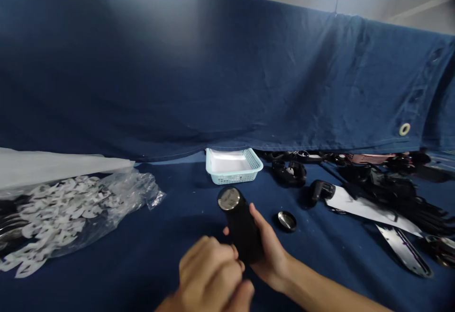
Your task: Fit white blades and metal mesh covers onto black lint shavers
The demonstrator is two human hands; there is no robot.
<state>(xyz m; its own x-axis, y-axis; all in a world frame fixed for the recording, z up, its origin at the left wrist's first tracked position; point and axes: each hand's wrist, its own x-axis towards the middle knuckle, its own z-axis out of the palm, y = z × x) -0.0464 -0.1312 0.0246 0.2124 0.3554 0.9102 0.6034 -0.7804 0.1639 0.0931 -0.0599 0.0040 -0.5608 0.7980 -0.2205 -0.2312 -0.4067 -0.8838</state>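
My right hand (272,253) is wrapped round a black cylinder (245,236), its thumb along the right side. The cylinder tilts, and its upper end shows a silvery round face (229,199). In front of its lower left side is my left hand (213,274), fingers curled in and slightly blurred. Whether the left hand grips anything is hidden. On the blue cloth to the right of the cylinder lies a small round black cap-like piece (286,220) with a shiny silvery inside.
A light blue plastic basket (234,178) with a white lining stands behind the hands. White flat cut pieces (74,208) spill from a clear plastic bag (142,189) at left. Black parts (384,189) and a silvery long part (405,250) crowd the right. A blue curtain (213,75) hangs behind.
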